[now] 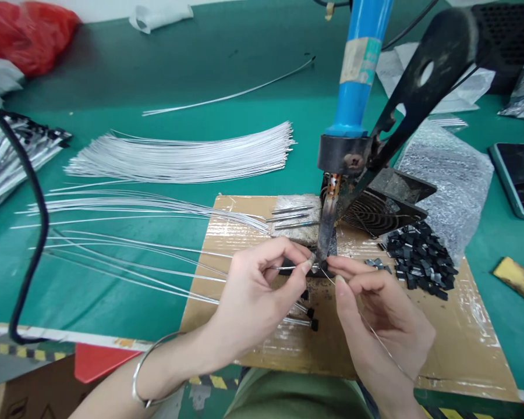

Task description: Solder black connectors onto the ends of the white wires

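My left hand pinches a thin silvery wire between thumb and fingers, its end close under the iron's tip. Opposite it, my right hand has thumb and fingers closed on a strand of solder wire, which runs up to the same spot and back across the palm. A blue-handled soldering iron points down between the hands, held in a black metal bracket. My fingertips partly hide the joint at the tip. Below my left hand lie wires with small black ends.
Cardboard covers the work spot. A pile of black connector pieces and a small fan sit right. White wires lie in bundles left. Metal-tipped wires rest on a pale block. A phone and yellow sponge are far right.
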